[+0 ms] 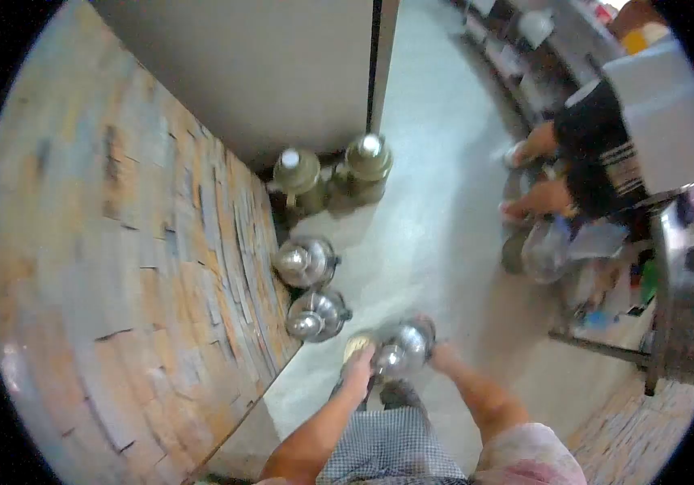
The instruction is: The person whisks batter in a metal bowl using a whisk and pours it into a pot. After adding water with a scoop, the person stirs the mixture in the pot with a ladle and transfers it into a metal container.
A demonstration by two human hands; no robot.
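Low in front of my body is a shiny metal vessel with a domed top [408,343], between my two hands. On its left side my left hand [358,369] is closed, blurred by motion. A pale yellowish round thing [359,345] shows just beyond that hand; what it is I cannot make out. My right hand [444,356] is at the vessel's right side, its fingers mostly hidden behind the metal. Two similar metal vessels stand on the floor by the wall, a nearer one [317,315] and a farther one [306,261].
Two olive-green jugs with white caps, a left one [298,176] and a right one [369,159], stand by a grey panel [266,65]. A stone-clad wall [137,267] runs along the left. At right are another person [606,153], a plastic bag [546,250] and a metal table [674,299].
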